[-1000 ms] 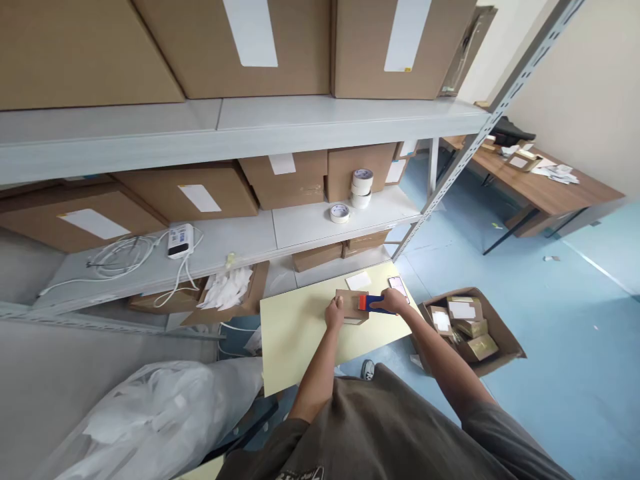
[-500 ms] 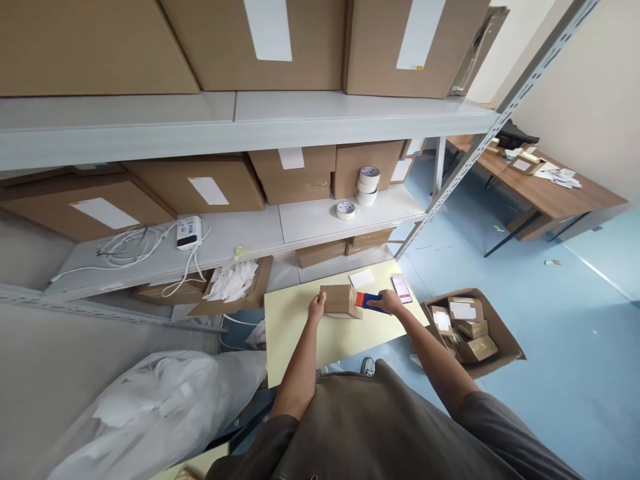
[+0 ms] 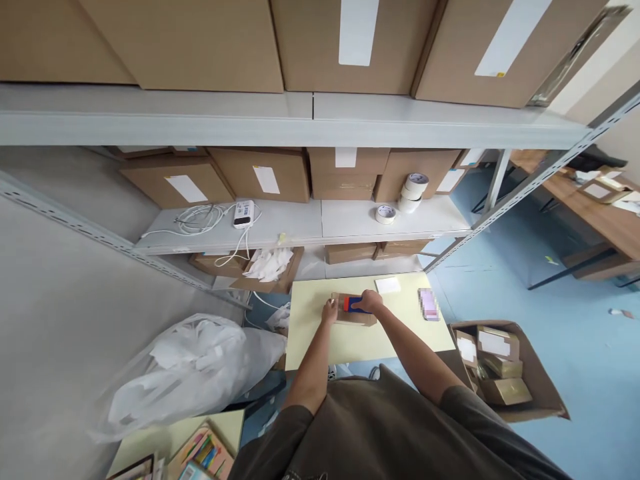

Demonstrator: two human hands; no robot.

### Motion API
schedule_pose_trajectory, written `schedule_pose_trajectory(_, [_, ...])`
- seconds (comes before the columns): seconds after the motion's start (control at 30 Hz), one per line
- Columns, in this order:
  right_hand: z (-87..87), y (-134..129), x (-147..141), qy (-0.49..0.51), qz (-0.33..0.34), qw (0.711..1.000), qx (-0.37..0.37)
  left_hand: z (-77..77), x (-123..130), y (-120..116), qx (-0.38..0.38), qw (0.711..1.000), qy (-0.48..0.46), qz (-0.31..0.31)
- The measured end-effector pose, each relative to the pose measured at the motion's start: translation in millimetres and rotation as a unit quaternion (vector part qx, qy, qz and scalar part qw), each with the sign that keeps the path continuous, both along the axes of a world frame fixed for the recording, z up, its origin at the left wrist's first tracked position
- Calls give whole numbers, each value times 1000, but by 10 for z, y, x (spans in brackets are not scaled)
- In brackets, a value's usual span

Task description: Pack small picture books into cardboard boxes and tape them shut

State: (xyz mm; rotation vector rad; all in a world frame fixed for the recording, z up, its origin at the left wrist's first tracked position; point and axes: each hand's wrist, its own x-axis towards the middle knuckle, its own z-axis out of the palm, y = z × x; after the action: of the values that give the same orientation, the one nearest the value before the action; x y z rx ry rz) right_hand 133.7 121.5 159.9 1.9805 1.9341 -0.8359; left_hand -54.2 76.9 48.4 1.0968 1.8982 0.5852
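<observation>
A small cardboard box (image 3: 361, 319) lies on the pale yellow table (image 3: 313, 347). My left hand (image 3: 329, 311) is closed on the box's left end. In my right hand (image 3: 371, 301) is a blue and orange tape dispenser (image 3: 351, 304), held over the top of the box near its left end. My right hand hides part of the dispenser, and any tape under it cannot be made out. Behind the box lies a white card or pad (image 3: 387, 285). To the right rests a phone (image 3: 429, 305) with a lit, blurred screen.
A large open carton (image 3: 543, 387) with several small boxes stands on the floor at right. Grey shelving (image 3: 280, 130) rises in front, bearing cartons, white tape rolls (image 3: 385, 214) and a white power strip (image 3: 243, 213). A bulky plastic bag (image 3: 200, 373) sits at left.
The tape dispenser in my right hand has moved left across the box, from its right end to near my left hand. The whole view has shifted.
</observation>
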Motion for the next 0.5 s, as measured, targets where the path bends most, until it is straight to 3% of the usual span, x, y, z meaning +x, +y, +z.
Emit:
schedule_pose_trajectory(0.2, [13, -57, 445, -17, -13, 1000, -22, -134, 531, -31, -13, 1000, -22, -17])
schedule_pose_trajectory(0.37, [36, -211, 966, 1, -25, 999, -28, -194, 912, 33, -25, 998, -10, -52])
schedule_pose_trajectory(0.5, [14, -406, 1526, 5, -54, 998, -13, -217, 1059, 82, -14, 996, 2, -83])
